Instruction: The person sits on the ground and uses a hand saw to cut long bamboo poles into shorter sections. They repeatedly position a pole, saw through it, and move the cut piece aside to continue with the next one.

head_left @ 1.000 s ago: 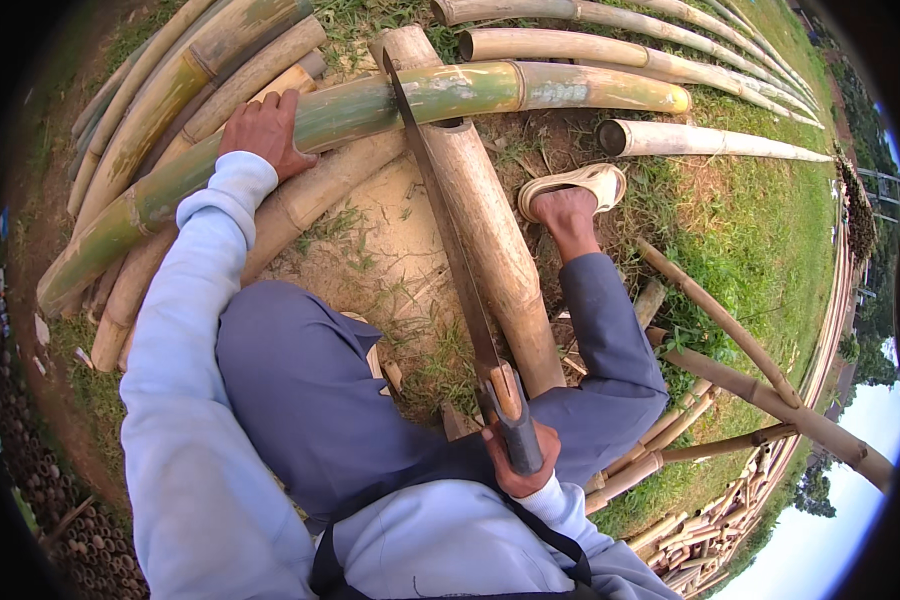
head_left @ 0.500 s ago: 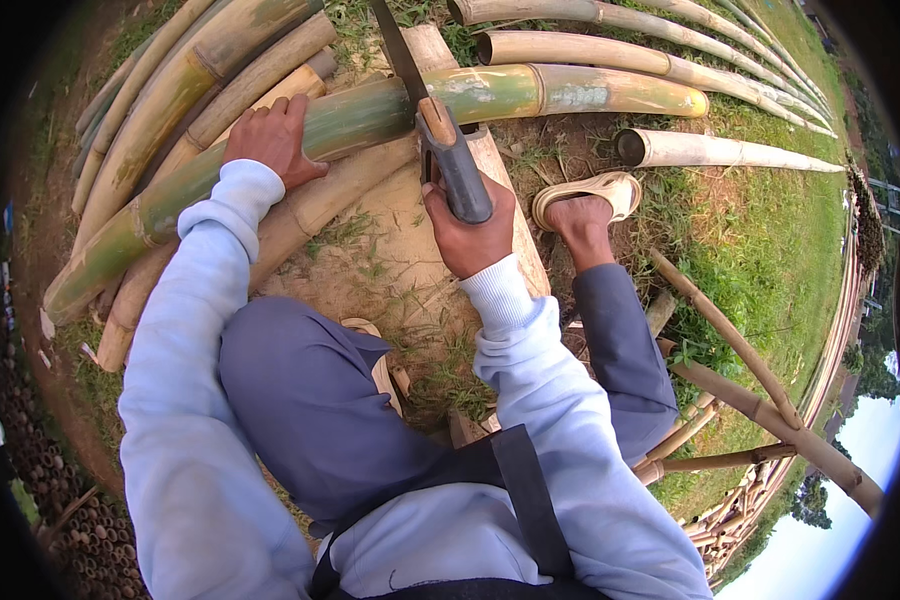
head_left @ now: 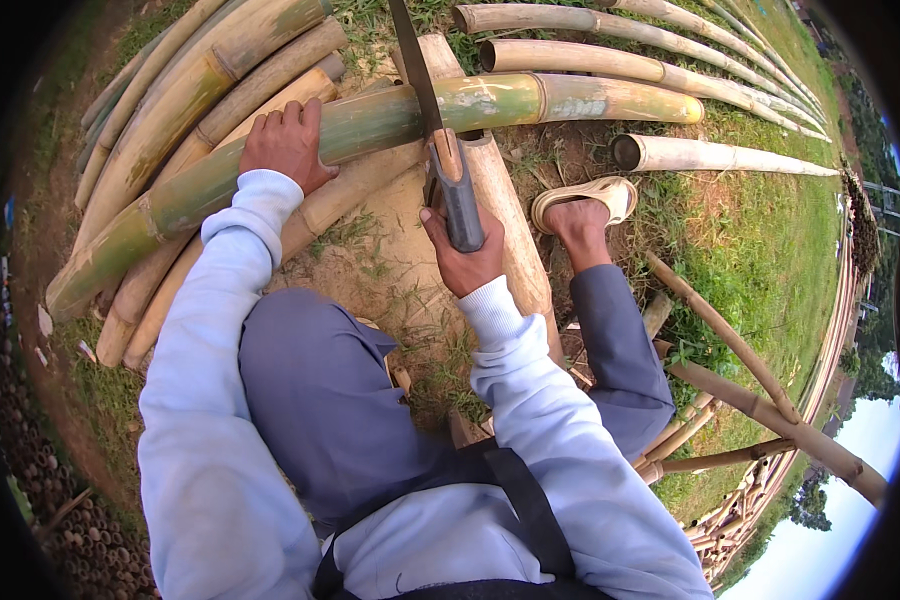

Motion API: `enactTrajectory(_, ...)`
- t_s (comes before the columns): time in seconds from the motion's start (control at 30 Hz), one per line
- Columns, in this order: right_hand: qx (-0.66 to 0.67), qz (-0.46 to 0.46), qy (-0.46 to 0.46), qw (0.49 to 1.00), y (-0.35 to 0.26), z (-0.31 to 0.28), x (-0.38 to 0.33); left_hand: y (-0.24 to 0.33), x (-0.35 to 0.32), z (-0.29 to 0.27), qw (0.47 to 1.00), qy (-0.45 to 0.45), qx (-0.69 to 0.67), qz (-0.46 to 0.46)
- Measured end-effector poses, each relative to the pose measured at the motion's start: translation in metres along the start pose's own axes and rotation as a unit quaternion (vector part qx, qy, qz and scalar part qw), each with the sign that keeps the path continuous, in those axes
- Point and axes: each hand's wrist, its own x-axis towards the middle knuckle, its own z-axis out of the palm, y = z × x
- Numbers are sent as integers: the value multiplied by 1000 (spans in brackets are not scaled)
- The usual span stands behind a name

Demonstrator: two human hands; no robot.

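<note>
Squarely across the green bamboo pole [head_left: 370, 124] lies your saw [head_left: 419, 70]

Your right hand [head_left: 467, 252] is wrapped around the saw's dark grip, thumb along its left side; most of the fingers are hidden from view. The blade runs up and away from you, crossing over the pole near its middle, with the handle's wooden front part just on your side of it. You cannot tell from this angle how deep the teeth sit, if at all.

Your left hand [head_left: 288, 148] is spread palm down over the same pole, left of the blade, thumb apart from the fingers. The pole slants from low on your left to its yellowish end on the right, resting over a pale bamboo log [head_left: 510, 215] that runs towards you.

Just right of that log, your foot stands in a cream slipper [head_left: 620, 197]. More bamboo poles [head_left: 215, 100] are stacked beyond your left hand, and a pale pole [head_left: 730, 156] lies on the grass [head_left: 770, 235] to the right.
</note>
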Motion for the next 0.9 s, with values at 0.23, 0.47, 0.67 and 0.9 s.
enactTrajectory(0.23,-47,40,-32,998,-14,-5,-6,-4,5,-11,997,-70,-11,-5)
enactTrajectory(0.47,-52,-31,-18,998,19,-5,-3,-4,16,-17,993,-112,-33,-24)
enactTrajectory(0.67,-40,25,2,999,-65,-22,-14,2,7,-6,999,-48,-12,-11)
enactTrajectory(0.9,-109,124,-41,985,-77,-105,-186,-2,12,-5,998,-55,-15,-5)
